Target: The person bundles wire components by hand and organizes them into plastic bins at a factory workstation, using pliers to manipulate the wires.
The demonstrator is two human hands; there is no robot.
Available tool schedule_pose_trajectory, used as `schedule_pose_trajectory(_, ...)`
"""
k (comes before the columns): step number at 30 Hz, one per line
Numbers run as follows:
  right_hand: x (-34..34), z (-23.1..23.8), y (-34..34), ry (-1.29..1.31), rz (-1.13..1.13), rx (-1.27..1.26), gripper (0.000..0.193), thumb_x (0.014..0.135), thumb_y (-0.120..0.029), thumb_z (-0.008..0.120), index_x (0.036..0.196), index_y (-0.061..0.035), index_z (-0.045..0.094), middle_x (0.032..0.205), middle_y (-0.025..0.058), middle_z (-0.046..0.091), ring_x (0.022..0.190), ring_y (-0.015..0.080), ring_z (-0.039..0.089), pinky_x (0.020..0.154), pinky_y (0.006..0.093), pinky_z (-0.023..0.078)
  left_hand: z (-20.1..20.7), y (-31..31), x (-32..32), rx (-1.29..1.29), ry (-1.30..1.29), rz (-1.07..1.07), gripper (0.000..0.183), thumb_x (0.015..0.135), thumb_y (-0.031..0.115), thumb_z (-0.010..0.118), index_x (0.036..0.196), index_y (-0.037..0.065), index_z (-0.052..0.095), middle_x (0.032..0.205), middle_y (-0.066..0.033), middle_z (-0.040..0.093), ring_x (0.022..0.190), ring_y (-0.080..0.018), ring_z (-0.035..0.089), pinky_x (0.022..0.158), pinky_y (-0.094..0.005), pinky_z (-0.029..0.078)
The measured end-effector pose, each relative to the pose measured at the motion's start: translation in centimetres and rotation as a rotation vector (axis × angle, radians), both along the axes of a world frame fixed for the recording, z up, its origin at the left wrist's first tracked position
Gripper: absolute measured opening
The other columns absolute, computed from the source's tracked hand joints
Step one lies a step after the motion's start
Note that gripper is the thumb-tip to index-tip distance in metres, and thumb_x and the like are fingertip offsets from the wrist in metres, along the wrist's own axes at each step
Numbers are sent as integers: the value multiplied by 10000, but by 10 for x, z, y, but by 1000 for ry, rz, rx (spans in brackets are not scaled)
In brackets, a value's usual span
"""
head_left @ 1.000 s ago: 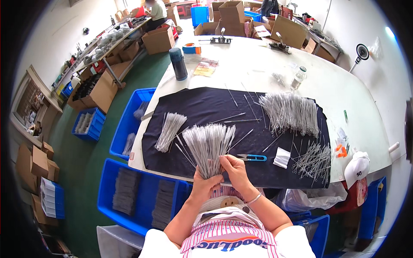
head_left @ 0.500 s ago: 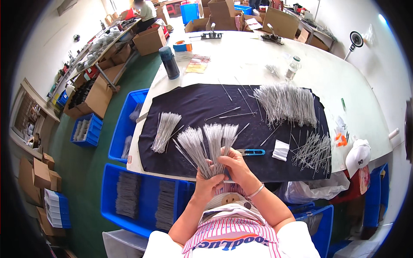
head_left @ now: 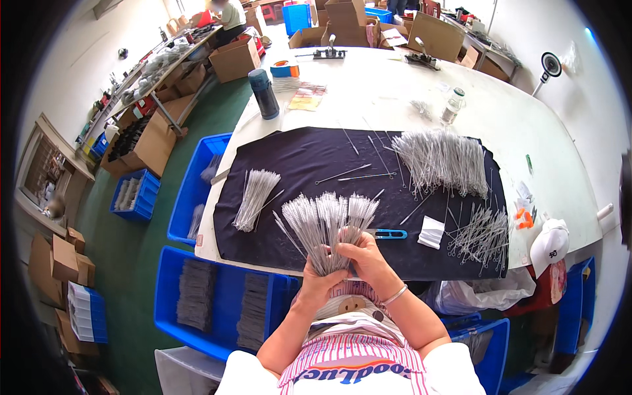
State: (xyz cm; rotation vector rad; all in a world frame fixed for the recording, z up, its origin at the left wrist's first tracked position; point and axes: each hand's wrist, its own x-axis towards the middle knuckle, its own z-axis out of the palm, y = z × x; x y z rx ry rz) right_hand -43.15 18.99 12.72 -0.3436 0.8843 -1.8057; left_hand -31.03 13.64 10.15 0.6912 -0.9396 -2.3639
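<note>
A fanned bundle of thin white-bristled wire brushes (head_left: 322, 220) stands upright between my hands, above the near edge of a dark cloth (head_left: 296, 151). My left hand (head_left: 321, 282) is closed round the lower wire ends. My right hand (head_left: 361, 253) grips the right part of the same bundle, fingers among the wires. A smaller bundle of brushes (head_left: 258, 197) lies on the cloth to the left. Just beyond my right hand are blue-handled thread snips (head_left: 390, 234). A large pile of brushes (head_left: 442, 161) lies at the far right, with a looser heap of brushes (head_left: 480, 237) nearer.
A folded white paper (head_left: 431, 232) lies right of the snips. On the white table (head_left: 546, 158) stand a dark flask (head_left: 263, 95), a glass bottle (head_left: 452, 106) and a white cap (head_left: 550, 245). Blue bins (head_left: 227, 263) line its left and near sides. Another person (head_left: 230, 16) works far left.
The brushes in my hands have spread into a wider fan, the right portion shifting to the right. Both hands have moved slightly right and keep their hold.
</note>
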Motion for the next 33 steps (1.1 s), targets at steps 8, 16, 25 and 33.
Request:
schedule_pose_trajectory(8,-4,-7,3,18,18,-40,131,766,41,598,862,-31,547,818,36,584,754,148,620,661,297,544,2,1,-1,6,-2,-12,558,662,-130,642,1125,121,458,861,-69,599,643,-173,633,429,-223,481)
schedule_pose_trajectory(16,-2,-1,8,58,-44,-26,160,756,36,644,844,-46,538,790,18,566,787,171,631,672,302,542,-15,3,3,-25,15,-95,647,645,-152,670,1215,78,467,1036,-52,579,868,-149,606,671,-246,548)
schedule_pose_trajectory(25,-10,10,12,13,-167,-64,264,750,-15,672,997,-24,580,865,15,585,774,101,568,741,240,457,-5,7,4,-74,-26,-64,595,650,-153,674,1166,76,486,1050,-51,576,908,-139,593,739,-278,539)
schedule_pose_trajectory(33,-65,63,16,900,-382,-147,400,779,-146,658,1153,-63,545,1124,75,522,1034,174,479,872,309,377,-10,7,9,-213,-102,-30,537,656,-142,684,1113,67,496,957,-23,570,851,-112,589,707,-247,527)
